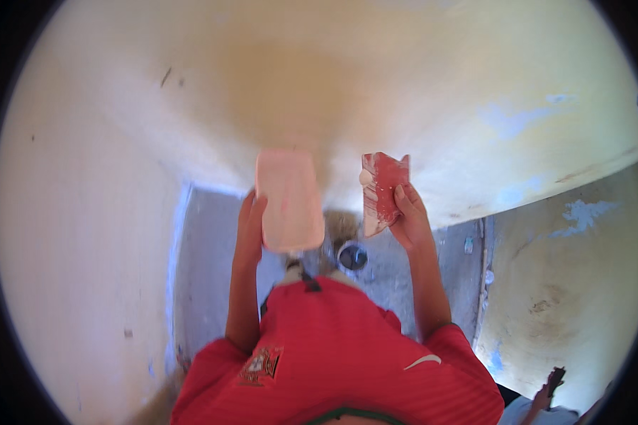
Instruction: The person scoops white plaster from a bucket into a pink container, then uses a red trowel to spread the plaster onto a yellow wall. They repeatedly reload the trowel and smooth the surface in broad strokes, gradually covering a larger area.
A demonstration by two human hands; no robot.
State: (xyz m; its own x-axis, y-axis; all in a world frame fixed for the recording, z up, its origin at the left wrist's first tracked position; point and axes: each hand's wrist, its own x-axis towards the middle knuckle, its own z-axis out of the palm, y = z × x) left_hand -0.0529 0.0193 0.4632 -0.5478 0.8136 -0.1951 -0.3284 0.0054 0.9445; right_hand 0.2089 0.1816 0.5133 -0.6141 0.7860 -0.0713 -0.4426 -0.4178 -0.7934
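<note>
My left hand (249, 219) grips the left edge of a pale pink rectangular block (288, 200), held up flat in front of the yellow wall (319, 78). My right hand (409, 216) holds a red, worn sheet of sanding paper (383, 190) by its lower right side, fingers curled over the edge. The sheet stands upright close to the wall; whether it touches the wall I cannot tell. The block and the sheet are apart, with a gap between them.
A grey concrete floor (205, 269) lies below, with a small round tin (352, 256) near my feet. A wall corner and blue paint patches (581, 212) are to the right. Another person's hand (551, 386) shows at the lower right.
</note>
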